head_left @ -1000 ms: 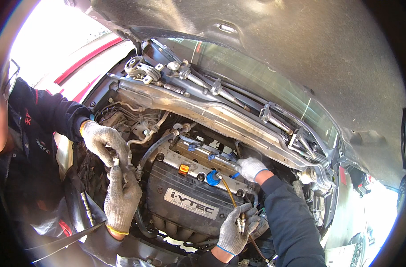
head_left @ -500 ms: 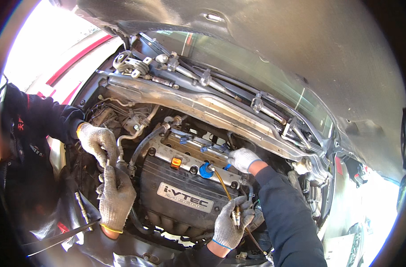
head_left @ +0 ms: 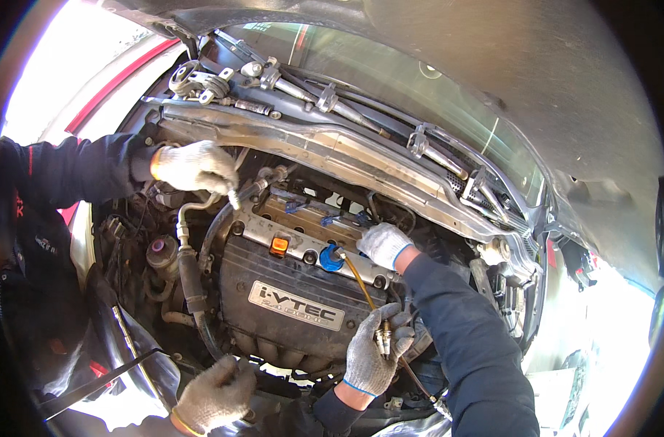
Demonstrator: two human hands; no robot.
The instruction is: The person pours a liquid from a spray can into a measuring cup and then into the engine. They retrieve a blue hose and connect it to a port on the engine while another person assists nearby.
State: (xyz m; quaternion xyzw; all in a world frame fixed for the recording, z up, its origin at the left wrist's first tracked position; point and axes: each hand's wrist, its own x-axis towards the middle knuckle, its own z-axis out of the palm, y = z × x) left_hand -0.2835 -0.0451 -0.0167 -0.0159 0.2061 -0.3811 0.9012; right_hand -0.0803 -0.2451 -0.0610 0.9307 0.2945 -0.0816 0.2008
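Note:
My left hand (head_left: 374,348), in a grey knit glove, is closed around spark plugs (head_left: 382,341) in front of the engine cover. Beside them, a thin amber hose (head_left: 358,280) runs from a blue round fitting (head_left: 331,258) on the engine down to that hand. My right hand (head_left: 385,245), in a white glove, reaches to the rear right of the engine with its fingers curled; what is in them is hidden. At the left, a co-worker's gloved hand (head_left: 201,169) pinches a small spark plug (head_left: 234,199) above the engine's rear left corner.
The co-worker's other gloved hand (head_left: 217,393) is low at the front left. The black engine cover (head_left: 274,280) carries an orange cap (head_left: 279,247). Several ignition coils (head_left: 332,100) lie along the cowl below the windshield. A raised hood (head_left: 536,65) hangs overhead.
The co-worker's hands have parted: one rose toward the engine's rear left with the spark plug, the other dropped to the front. My right hand shifted slightly left and up; my left hand stays closed.

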